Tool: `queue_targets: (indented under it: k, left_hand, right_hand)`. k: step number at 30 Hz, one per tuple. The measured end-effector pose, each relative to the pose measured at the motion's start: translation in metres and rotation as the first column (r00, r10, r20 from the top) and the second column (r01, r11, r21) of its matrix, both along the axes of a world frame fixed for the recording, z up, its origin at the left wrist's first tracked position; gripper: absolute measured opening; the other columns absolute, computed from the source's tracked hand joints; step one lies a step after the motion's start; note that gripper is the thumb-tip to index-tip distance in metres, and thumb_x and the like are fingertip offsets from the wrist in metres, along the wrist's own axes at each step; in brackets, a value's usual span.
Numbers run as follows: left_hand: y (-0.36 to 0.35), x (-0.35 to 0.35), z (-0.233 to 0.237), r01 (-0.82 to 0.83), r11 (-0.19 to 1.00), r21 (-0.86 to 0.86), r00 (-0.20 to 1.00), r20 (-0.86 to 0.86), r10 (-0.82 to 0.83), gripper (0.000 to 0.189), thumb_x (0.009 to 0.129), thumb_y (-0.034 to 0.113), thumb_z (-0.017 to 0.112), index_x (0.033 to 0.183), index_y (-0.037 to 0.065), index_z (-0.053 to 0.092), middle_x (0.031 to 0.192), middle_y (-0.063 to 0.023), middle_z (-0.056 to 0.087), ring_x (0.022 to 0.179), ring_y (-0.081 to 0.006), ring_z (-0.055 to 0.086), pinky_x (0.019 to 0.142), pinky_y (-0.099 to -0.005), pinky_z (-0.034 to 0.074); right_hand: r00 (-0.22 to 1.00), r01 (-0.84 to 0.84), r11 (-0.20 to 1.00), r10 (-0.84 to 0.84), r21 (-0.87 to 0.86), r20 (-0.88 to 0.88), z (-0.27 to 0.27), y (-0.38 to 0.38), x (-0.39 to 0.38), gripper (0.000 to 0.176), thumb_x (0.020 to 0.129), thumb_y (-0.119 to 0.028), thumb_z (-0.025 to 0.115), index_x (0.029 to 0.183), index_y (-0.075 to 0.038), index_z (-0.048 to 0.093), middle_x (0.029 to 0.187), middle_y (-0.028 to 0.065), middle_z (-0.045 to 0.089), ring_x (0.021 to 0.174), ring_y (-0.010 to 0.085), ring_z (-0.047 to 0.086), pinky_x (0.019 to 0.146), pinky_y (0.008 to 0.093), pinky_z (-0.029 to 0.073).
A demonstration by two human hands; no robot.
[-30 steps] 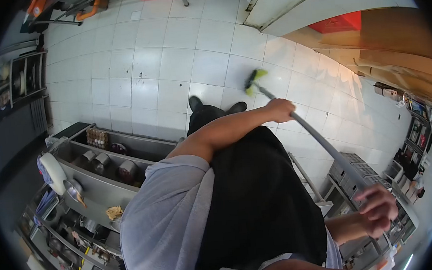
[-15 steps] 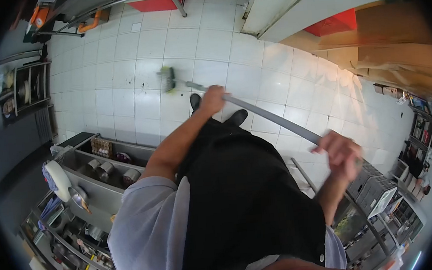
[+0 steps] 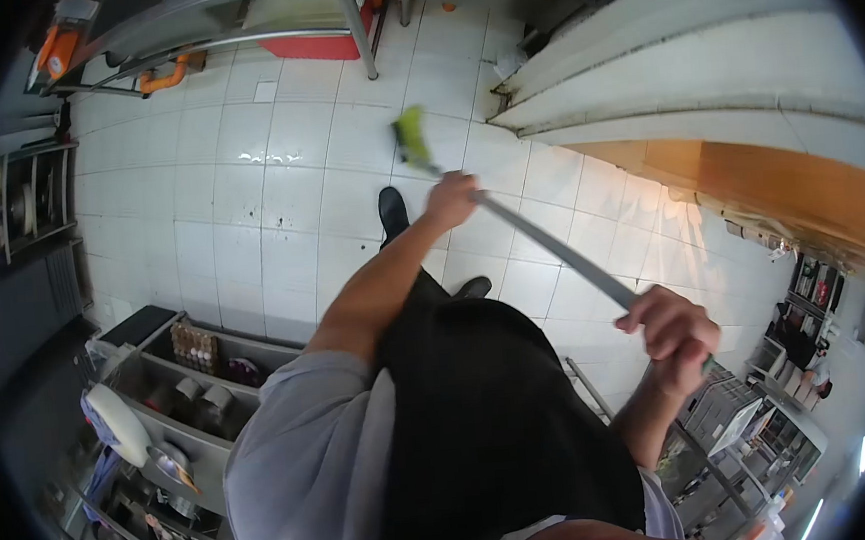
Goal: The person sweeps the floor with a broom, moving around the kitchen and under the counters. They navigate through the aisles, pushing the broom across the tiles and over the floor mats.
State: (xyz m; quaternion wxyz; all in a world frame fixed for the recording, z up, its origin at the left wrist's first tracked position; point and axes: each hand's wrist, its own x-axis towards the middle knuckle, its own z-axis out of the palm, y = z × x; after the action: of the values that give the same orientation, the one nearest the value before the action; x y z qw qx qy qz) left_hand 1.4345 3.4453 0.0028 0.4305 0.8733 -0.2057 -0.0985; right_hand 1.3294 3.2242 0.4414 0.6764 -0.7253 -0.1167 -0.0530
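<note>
A broom with a blurred yellow-green head (image 3: pixel 411 139) and a long grey handle (image 3: pixel 564 251) slants across the head view. My left hand (image 3: pixel 451 200) is wrapped around the lower handle, close to the broom head. Higher up, my right hand (image 3: pixel 673 338) is closed on the handle's upper end, whose green tip pokes out beside it. The broom head is over the white tiled floor (image 3: pixel 352 125), ahead of my black shoes (image 3: pixel 392 213). Blur hides whether its bristles touch the tiles. Small dark specks and a wet patch (image 3: pixel 269 158) mark the floor to its left.
On the left stands a steel sink unit (image 3: pixel 209 441) holding an egg tray (image 3: pixel 195 347) and metal pots. A metal table leg (image 3: pixel 358 34) and a red box (image 3: pixel 312 48) are ahead. To the right runs a white panel (image 3: pixel 699 71); a grey crate (image 3: pixel 713 401) stands lower right.
The broom head has swung to the right across the floor, and my left hand has shifted slightly right with it. My view has tilted, showing more of the table ahead.
</note>
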Motion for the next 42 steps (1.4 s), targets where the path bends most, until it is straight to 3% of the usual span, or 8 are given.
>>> queue_targets:
  k: [6, 12, 18, 25, 29, 31, 37, 42]
  left_hand:
    - [0.067, 0.081, 0.045, -0.21, 0.973, 0.099, 0.976, -0.044, 0.215, 0.029, 0.085, 0.028, 0.078, 0.071, 0.006, 0.065, 0.079, -0.0143, 0.065, 0.088, -0.0378, 0.065, 0.08, -0.0488, 0.053]
    - [-0.06, 0.185, 0.132, -0.036, 0.949, -0.313, 0.999, -0.003, 0.037, 0.029, 0.088, 0.033, 0.079, 0.083, 0.01, 0.062, 0.09, -0.0112, 0.065, 0.095, -0.0348, 0.064, 0.081, -0.0471, 0.053]
    - [-0.082, 0.252, 0.014, -0.09, 0.98, -0.178, 0.996, 0.008, 0.093, 0.021, 0.088, 0.026, 0.077, 0.098, 0.013, 0.065, 0.11, -0.0106, 0.066, 0.113, -0.0344, 0.063, 0.098, -0.0463, 0.052]
    - [0.019, 0.169, 0.062, -0.305, 0.95, -0.068, 0.945, -0.148, 0.292, 0.031, 0.091, 0.032, 0.076, 0.084, 0.006, 0.062, 0.092, -0.0147, 0.063, 0.097, -0.0375, 0.061, 0.089, -0.0467, 0.05]
    - [-0.034, 0.205, 0.121, -0.316, 0.9, -0.299, 0.948, -0.067, 0.31, 0.036, 0.09, 0.03, 0.078, 0.077, 0.004, 0.058, 0.083, -0.0147, 0.062, 0.089, -0.0389, 0.061, 0.089, -0.0483, 0.049]
    - [-0.076, 0.253, 0.117, -0.288, 0.906, -0.311, 0.957, -0.059, 0.283, 0.028, 0.09, 0.033, 0.077, 0.087, 0.008, 0.064, 0.097, -0.012, 0.067, 0.097, -0.0373, 0.064, 0.094, -0.0483, 0.052]
    - [-0.114, 0.351, 0.061, -0.301, 0.948, -0.101, 0.942, -0.19, 0.278, 0.028, 0.092, 0.043, 0.074, 0.103, 0.018, 0.068, 0.124, -0.011, 0.065, 0.119, -0.0374, 0.064, 0.097, -0.05, 0.054]
    - [-0.093, 0.275, 0.022, -0.468, 0.875, -0.126, 0.883, -0.082, 0.461, 0.028, 0.093, 0.041, 0.074, 0.106, 0.018, 0.068, 0.129, -0.0142, 0.062, 0.125, -0.0381, 0.062, 0.097, -0.0488, 0.055]
  right_hand:
    - [0.996, -0.088, 0.992, 0.089, 0.092, -0.004, 0.043, 0.026, 0.1, 0.058, 0.11, -0.043, 0.052, 0.064, -0.008, 0.055, 0.06, 0.0067, 0.054, 0.057, 0.0304, 0.063, 0.053, 0.041, 0.054]
    - [0.911, -0.082, 0.96, 0.181, -0.266, 0.37, 0.11, 0.065, 0.154, 0.062, 0.108, -0.052, 0.052, 0.065, -0.007, 0.056, 0.055, 0.0028, 0.052, 0.046, 0.0218, 0.057, 0.044, 0.032, 0.051]
    - [0.999, 0.006, 0.957, 0.005, -0.29, 0.037, 0.017, 0.07, 0.234, 0.063, 0.106, -0.053, 0.055, 0.071, -0.002, 0.055, 0.065, 0.0081, 0.054, 0.063, 0.0261, 0.061, 0.055, 0.0349, 0.045]
    - [0.953, -0.301, 0.953, 0.299, 0.028, 0.054, 0.05, 0.038, 0.243, 0.069, 0.103, -0.058, 0.058, 0.061, -0.003, 0.057, 0.05, 0.0049, 0.049, 0.042, 0.0217, 0.053, 0.042, 0.0327, 0.047]
    - [0.782, -0.518, 0.832, 0.554, -0.197, 0.285, 0.095, 0.011, 0.256, 0.066, 0.102, -0.062, 0.058, 0.064, -0.007, 0.062, 0.049, -0.0013, 0.052, 0.045, 0.017, 0.059, 0.037, 0.0262, 0.043]
    - [0.828, -0.282, 0.914, 0.386, -0.293, 0.406, 0.092, 0.025, 0.257, 0.064, 0.102, -0.06, 0.059, 0.065, -0.008, 0.06, 0.048, -0.001, 0.049, 0.044, 0.018, 0.056, 0.036, 0.0268, 0.039]
    - [0.847, -0.41, 0.723, 0.528, -0.556, 0.063, -0.03, 0.023, 0.326, 0.031, 0.081, -0.022, 0.08, 0.067, -0.007, 0.057, 0.062, 0.007, 0.05, 0.059, 0.0283, 0.055, 0.052, 0.0398, 0.042]
    - [0.743, -0.595, 0.674, 0.669, -0.438, 0.021, -0.029, 0.017, 0.315, 0.033, 0.077, -0.02, 0.088, 0.069, -0.011, 0.057, 0.063, 0.0032, 0.049, 0.06, 0.0244, 0.057, 0.049, 0.0364, 0.041]
